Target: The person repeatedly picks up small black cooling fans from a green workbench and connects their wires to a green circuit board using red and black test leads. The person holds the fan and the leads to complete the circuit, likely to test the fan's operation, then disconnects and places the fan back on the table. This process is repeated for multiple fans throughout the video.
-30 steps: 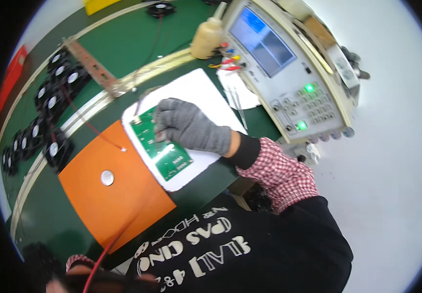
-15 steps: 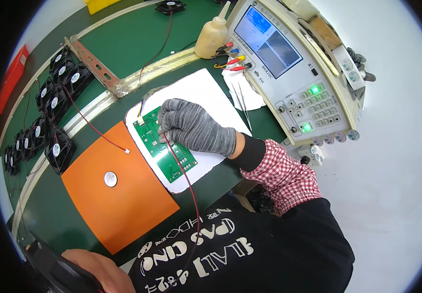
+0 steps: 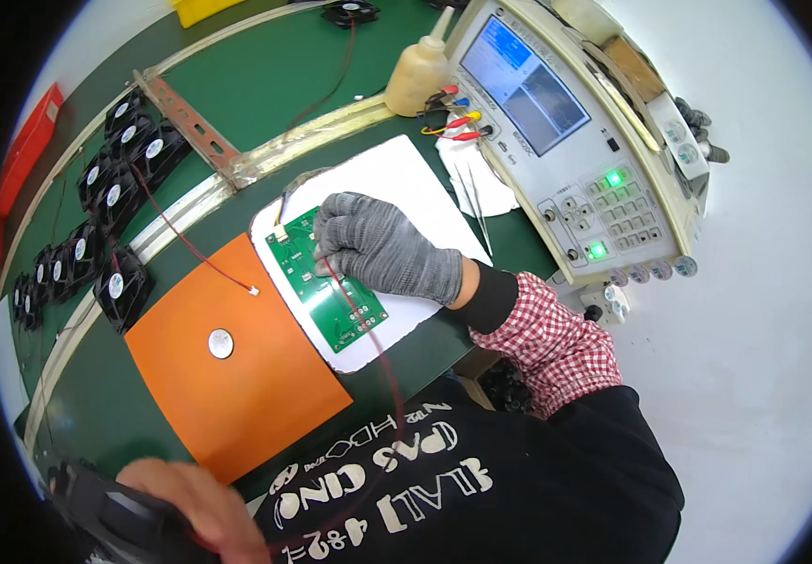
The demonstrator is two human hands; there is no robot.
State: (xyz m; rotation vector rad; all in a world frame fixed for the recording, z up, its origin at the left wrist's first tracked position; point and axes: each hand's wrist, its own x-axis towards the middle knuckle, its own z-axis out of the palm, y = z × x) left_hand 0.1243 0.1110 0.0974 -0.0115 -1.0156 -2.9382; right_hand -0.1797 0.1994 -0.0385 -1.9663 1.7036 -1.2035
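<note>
My right hand (image 3: 382, 246), in a grey knitted glove, is closed over the green circuit board (image 3: 331, 315), its fingertips pinching the end of a thin red lead (image 3: 389, 371). What tips that lead is hidden under the fingers. The board lies on a white pad (image 3: 415, 188), with a white socket and wires at its far left corner. At the lower left my bare left hand (image 3: 195, 503) grips a black cooling fan (image 3: 105, 512), smeared by motion. The red lead hangs in a loop between my hands, blurred in front of my black top.
An orange mat (image 3: 237, 376) with a round silvery disc (image 3: 221, 343) lies left of the pad. Several black fans (image 3: 122, 287) stand beyond a metal rail. A tester with a screen (image 3: 523, 85), a squeeze bottle (image 3: 417, 75) and tweezers (image 3: 474, 202) are at the right and far side.
The whole view has shifted slightly right. My left hand and the fan have moved a little and blurred; the lead now sags wider. My right hand stays on the board.
</note>
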